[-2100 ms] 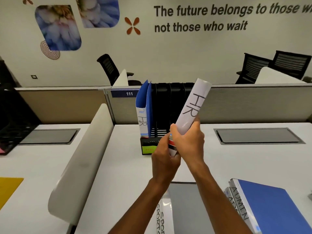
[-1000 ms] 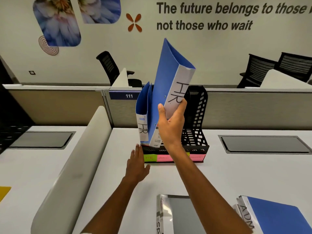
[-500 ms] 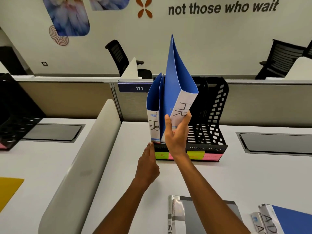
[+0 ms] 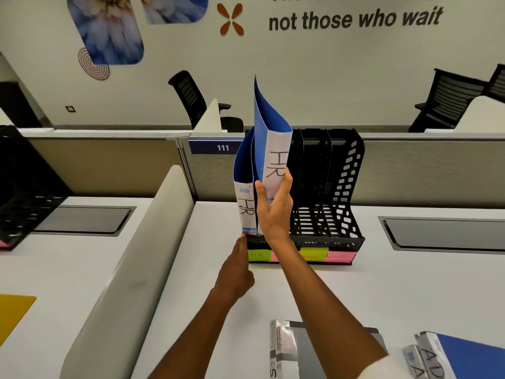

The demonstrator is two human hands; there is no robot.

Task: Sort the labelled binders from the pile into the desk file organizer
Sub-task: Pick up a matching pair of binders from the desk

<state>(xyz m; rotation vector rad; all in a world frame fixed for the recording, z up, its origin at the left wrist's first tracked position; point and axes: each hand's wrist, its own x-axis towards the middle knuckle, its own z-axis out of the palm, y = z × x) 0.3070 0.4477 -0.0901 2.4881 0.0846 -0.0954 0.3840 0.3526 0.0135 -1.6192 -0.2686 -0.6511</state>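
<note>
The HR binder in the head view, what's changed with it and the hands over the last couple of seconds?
The right hand carried the HR binder from mid-air, tilted, to upright in the organizer, beside the first HR binder. The left hand let go of it and now touches the organizer's front left corner with straight fingers. The first HR binder stayed in its slot, and the binders near the desk's front edge stayed put.

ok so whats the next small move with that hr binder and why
Probably lower it straight down. The right hand grips the second HR binder, which stands higher than the seated HR binder, while the left hand steadies the organizer.
</note>
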